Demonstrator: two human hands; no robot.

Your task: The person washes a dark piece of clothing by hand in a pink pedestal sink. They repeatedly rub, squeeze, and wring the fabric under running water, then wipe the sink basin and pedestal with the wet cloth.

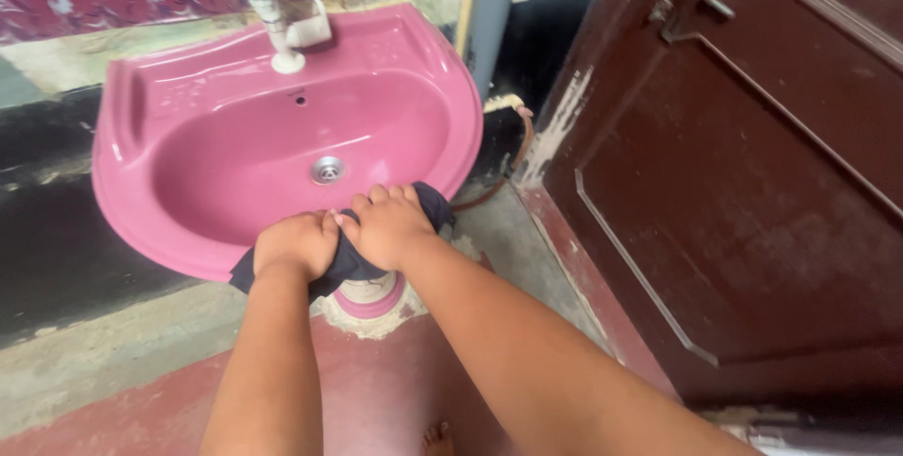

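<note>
Both my hands press a dark navy cloth (434, 203) against the front rim of a pink wash basin (188, 127). My left hand (296, 243) is closed over the cloth's left part. My right hand (388, 226) lies flat on top of it, fingers curled over the rim toward the bowl. The cloth drapes over the rim edge, with its ends sticking out beside each hand. A metal drain (326, 170) sits in the bowl just beyond my fingers.
A white tap (266, 5) stands at the basin's back. The pink and white pedestal (370, 295) is below my hands. A dark brown wooden door (752, 193) with a metal latch fills the right side. A brown hose (513, 160) hangs by the wall. The floor is red.
</note>
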